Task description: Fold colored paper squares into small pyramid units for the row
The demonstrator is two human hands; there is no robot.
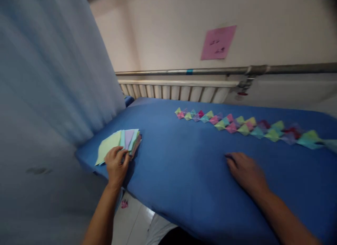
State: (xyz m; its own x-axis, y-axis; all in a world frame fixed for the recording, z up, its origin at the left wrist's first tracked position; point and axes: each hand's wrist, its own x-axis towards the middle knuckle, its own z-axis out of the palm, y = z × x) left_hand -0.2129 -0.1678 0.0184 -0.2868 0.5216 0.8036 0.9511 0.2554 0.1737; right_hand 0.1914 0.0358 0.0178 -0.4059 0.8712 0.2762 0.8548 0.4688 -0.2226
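Observation:
A stack of coloured paper sheets (109, 146), pale green, light blue and purple on top, lies fanned out on the left end of the blue-covered bed (179, 167). My left hand (117, 164) is at the near edge of this stack, its bent fingers closed on the paper. How many sheets are between the fingertips is hidden. Farther right, my right hand (244, 169) rests palm down on the blue cover, slightly blurred, with fingers curled in and no object visible in them. Beyond it runs a long chain of folded paper pieces (231, 127) in green, pink, blue, purple and red.
A pale blue curtain (58, 80) hangs along the left side. Behind the bed are a white radiator (171, 92), a metal pipe (158, 73) and a valve (244, 85). A pink paper note (218, 43) is on the wall. A small pink scrap (124, 204) lies on the floor.

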